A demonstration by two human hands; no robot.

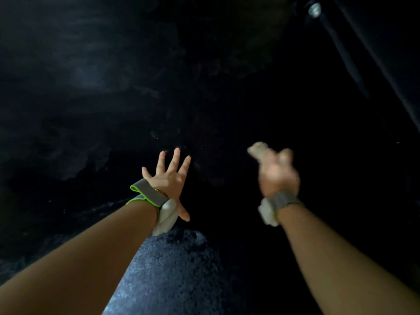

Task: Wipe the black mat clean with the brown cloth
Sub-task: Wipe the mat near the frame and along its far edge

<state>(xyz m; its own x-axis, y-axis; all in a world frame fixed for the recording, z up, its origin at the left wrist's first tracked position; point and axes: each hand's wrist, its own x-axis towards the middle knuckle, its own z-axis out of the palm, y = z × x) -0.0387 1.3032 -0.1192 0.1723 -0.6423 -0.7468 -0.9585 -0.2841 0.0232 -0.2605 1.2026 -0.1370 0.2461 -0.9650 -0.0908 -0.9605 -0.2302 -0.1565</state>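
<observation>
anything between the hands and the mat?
Nothing visible. The left hand is spread with straight fingers over the mat, though contact can't be confirmed. The right hand is motion-blurred, with something pale, possibly the cloth, at its fingertips. The dark surface around both hands shows no other object.

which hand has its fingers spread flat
The left hand: its fingers are splayed straight over the black mat. The right hand is blurred, seemingly curled.

Black mat [113, 87] w/ grey smears; grey wristbands [148, 193], green-edged.
</observation>
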